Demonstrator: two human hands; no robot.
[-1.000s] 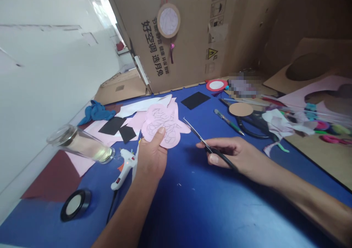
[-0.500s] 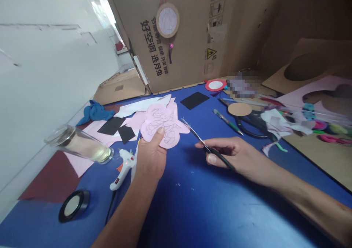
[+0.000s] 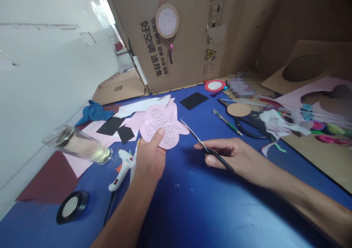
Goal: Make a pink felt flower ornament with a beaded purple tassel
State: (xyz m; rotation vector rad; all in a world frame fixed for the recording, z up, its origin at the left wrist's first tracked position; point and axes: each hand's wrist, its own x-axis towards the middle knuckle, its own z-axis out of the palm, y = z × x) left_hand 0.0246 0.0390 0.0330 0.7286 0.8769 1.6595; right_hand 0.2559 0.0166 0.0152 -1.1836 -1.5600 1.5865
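Note:
My left hand (image 3: 151,154) pinches a pink paper cut-out (image 3: 162,121) with a scalloped edge and dark line drawing on it, thumb on top. A narrow pink strip sticks out from its right side. In my right hand (image 3: 228,154) is a pair of scissors (image 3: 194,134) with black handles, its blades pointing up and left. The blade tips are at the cut-out's right edge; whether they touch the paper I cannot tell. A white glue gun (image 3: 122,171) lies on the blue table just left of my left wrist.
A tilted-looking glass of pale liquid (image 3: 79,143) and a black tape roll (image 3: 72,207) are at the left. Black paper (image 3: 194,100), a pen (image 3: 227,122) and a tan disc (image 3: 238,109) lie beyond my hands. A cardboard sheet (image 3: 187,50) stands behind; craft scraps crowd the right.
Almost nothing differs. The view has shifted very slightly, and both hands keep nearly the same pose, with the cut-out and scissors still held.

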